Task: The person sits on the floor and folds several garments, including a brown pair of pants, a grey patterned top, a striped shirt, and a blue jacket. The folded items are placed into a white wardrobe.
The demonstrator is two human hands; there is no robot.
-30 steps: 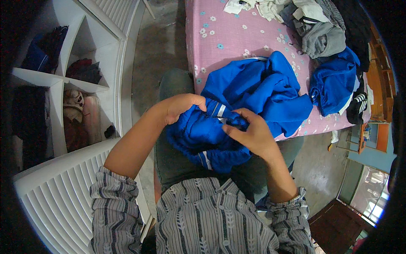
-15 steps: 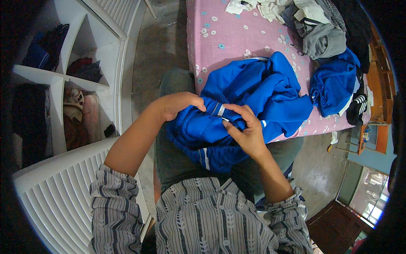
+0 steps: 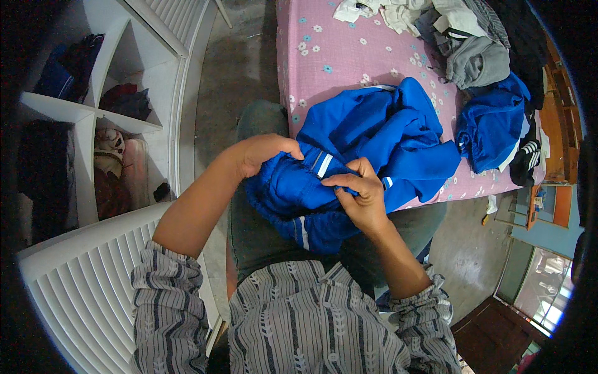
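Note:
A shiny blue garment (image 3: pixel 398 153) with white stripes lies bunched, partly across my lap and partly on the edge of the bed. Its exact kind is hard to make out in the folds. My left hand (image 3: pixel 265 151) grips the gathered edge on the left, thumb on top and the other fingers hidden in the cloth. Just right of a white stripe (image 3: pixel 324 166), my right hand (image 3: pixel 363 194) pinches the fabric between thumb and bent forefinger. Another blue garment (image 3: pixel 492 128) rests apart on the bed at the right.
The bed (image 3: pixel 342 59) has a pink flowered sheet. Grey and white clothes (image 3: pixel 476 59) are heaped at its far right, near a black striped item (image 3: pixel 528 161). White cubby shelves (image 3: pixel 93 112) with folded clothes and louvered doors (image 3: pixel 109 268) stand on my left.
My right hand has shifted slightly down and its forefinger has curled in from the white stripe, leaving more of the stripe showing. The left hand stays nearly still.

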